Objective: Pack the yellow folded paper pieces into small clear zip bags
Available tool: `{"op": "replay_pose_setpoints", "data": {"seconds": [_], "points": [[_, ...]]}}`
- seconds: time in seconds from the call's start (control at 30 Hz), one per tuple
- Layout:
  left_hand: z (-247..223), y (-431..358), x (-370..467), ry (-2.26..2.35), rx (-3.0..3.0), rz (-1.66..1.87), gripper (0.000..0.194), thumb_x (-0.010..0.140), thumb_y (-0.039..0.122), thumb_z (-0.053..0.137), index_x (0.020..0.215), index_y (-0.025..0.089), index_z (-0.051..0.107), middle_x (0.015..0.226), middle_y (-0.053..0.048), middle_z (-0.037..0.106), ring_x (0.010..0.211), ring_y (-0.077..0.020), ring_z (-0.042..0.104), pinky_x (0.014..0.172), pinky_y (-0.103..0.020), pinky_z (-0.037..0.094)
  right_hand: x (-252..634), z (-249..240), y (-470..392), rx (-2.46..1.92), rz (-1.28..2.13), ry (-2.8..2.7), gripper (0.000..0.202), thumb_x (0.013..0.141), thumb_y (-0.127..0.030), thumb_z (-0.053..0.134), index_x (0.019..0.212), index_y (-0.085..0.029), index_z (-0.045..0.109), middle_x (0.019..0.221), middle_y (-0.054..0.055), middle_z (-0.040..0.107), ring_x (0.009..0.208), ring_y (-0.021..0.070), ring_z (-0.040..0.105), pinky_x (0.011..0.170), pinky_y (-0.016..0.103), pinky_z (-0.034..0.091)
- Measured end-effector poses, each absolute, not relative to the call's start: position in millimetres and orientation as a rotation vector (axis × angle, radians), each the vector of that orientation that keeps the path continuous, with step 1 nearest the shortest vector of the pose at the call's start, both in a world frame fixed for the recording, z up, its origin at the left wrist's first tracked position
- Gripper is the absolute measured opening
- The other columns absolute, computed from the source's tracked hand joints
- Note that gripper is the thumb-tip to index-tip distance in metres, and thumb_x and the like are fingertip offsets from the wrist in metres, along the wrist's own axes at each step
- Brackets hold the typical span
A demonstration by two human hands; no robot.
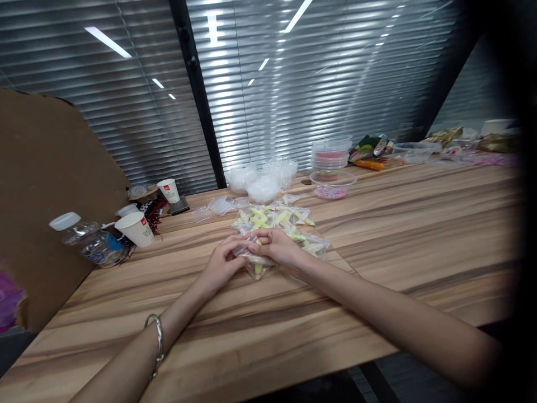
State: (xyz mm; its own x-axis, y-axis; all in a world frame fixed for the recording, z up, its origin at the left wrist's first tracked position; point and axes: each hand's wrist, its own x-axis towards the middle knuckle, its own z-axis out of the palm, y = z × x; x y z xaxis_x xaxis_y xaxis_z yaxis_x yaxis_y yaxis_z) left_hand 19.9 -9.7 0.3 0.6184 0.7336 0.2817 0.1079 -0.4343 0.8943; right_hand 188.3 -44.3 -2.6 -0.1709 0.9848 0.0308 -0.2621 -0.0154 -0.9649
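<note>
Both my hands grip one small clear plastic bag (pixel 258 270) with yellow and whitish pieces inside. My left hand (pixel 225 261) pinches its left side, thumb and fingers closed on the film. From the right, my right hand (pixel 279 246) holds the bag's upper edge between thumb and fingers. Just behind lie several similar filled bags (pixel 293 215), spread over the wooden table (pixel 335 336). Farther back on the left are flat clear bags (pixel 222 205) that look unfilled. What exactly the yellow pieces are is too small to tell.
Clear plastic bowls (pixel 263 189) and a tub of pink bits (pixel 331 191) stand behind the bags. Stacked round containers (pixel 331 154) are farther back. On the left are paper cups (pixel 136 228), a plastic bottle (pixel 94 243) and a cardboard panel (pixel 54 184). Packets (pixel 367 148) lie back right.
</note>
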Motion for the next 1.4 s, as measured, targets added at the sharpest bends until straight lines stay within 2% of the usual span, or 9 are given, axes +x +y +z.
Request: {"op": "replay_pose_setpoints", "data": {"seconds": [0.17,0.37,0.43,0.57,0.73,0.9,1.0,1.17,1.4], "points": [[0.3,-8.5,18.5,0.653,1.907,0.854,0.023,0.076,0.022,0.062,0.097,0.02,0.068,0.115,-0.007,0.055,0.113,-0.0243,0.049,0.096,-0.033,0.037,187.4,-0.2,-44.4,-0.948,1.428,-1.176,0.048,0.055,-0.039,0.079,0.093,-0.012,0.065,0.077,0.006,0.069,0.068,0.0158,0.064,0.061,0.024,0.049],[0.7,-10.5,20.2,0.689,1.896,0.931,0.018,0.081,0.028,0.057,0.089,0.017,0.069,0.112,-0.008,0.056,0.11,-0.0231,0.05,0.094,-0.032,0.038,184.9,5.5,-45.5,-0.927,1.396,-1.177,0.041,0.058,-0.033,0.078,0.092,-0.013,0.065,0.077,0.003,0.068,0.067,0.0116,0.062,0.064,0.021,0.048],[0.6,-10.4,21.2,0.693,1.796,0.964,0.021,0.08,0.029,0.06,0.097,0.018,0.066,0.112,-0.008,0.058,0.107,-0.0223,0.053,0.09,-0.031,0.041,185.6,5.4,-45.1,-0.926,1.377,-1.172,0.039,0.058,-0.031,0.078,0.09,-0.013,0.066,0.076,0.002,0.068,0.066,0.011,0.062,0.064,0.021,0.048],[1.1,-7.3,21.2,0.691,1.606,0.999,0.042,0.076,0.028,0.065,0.116,0.019,0.052,0.104,-0.007,0.062,0.097,-0.0194,0.058,0.084,-0.031,0.046,188.6,4.4,-44.3,-0.951,1.383,-1.117,0.036,0.056,-0.028,0.077,0.087,-0.013,0.066,0.072,0.002,0.068,0.064,0.0123,0.062,0.061,0.021,0.048],[0.7,-5.0,21.2,0.743,1.618,0.931,0.028,0.075,0.031,0.066,0.097,0.015,0.06,0.097,-0.006,0.062,0.088,-0.0166,0.059,0.08,-0.027,0.046,188.0,7.7,-47.3,-0.961,1.325,-1.101,0.031,0.059,-0.026,0.075,0.085,-0.012,0.067,0.072,0.003,0.068,0.064,0.0128,0.063,0.061,0.022,0.049],[0.7,-6.5,22.7,0.775,1.561,0.963,0.024,0.071,0.032,0.07,0.082,0.015,0.058,0.083,-0.002,0.061,0.078,-0.0136,0.058,0.074,-0.024,0.046,184.4,12.4,-51.3,-1.011,1.252,-1.12,0.028,0.063,-0.024,0.071,0.088,-0.012,0.066,0.072,0.003,0.067,0.06,0.0119,0.062,0.052,0.019,0.047],[-0.2,-5.6,22.7,0.774,1.546,0.981,0.025,0.068,0.03,0.072,0.081,0.015,0.057,0.079,-0.001,0.06,0.076,-0.0125,0.058,0.073,-0.023,0.045,183.3,14.6,-52.5,-1.04,1.221,-1.134,0.024,0.065,-0.022,0.069,0.086,-0.012,0.067,0.068,0.001,0.066,0.058,0.011,0.061,0.05,0.018,0.046],[-2.6,-4.5,21.7,0.741,1.583,1.019,0.023,0.069,0.027,0.072,0.083,0.015,0.057,0.08,-0.001,0.06,0.077,-0.0118,0.057,0.075,-0.023,0.045,182.6,13.8,-51.4,-1.013,1.197,-1.134,0.021,0.063,-0.02,0.069,0.083,-0.014,0.067,0.074,0.002,0.068,0.063,0.0113,0.063,0.056,0.019,0.048],[-0.7,-9.6,23.5,0.737,1.608,1.06,0.022,0.07,0.024,0.071,0.083,0.015,0.056,0.078,0.0,0.059,0.074,-0.0103,0.055,0.072,-0.021,0.045,181.4,6.3,-49.4,-0.984,1.168,-1.135,0.022,0.066,-0.024,0.068,0.085,-0.014,0.066,0.075,0.003,0.068,0.066,0.0118,0.063,0.057,0.019,0.048]]}}
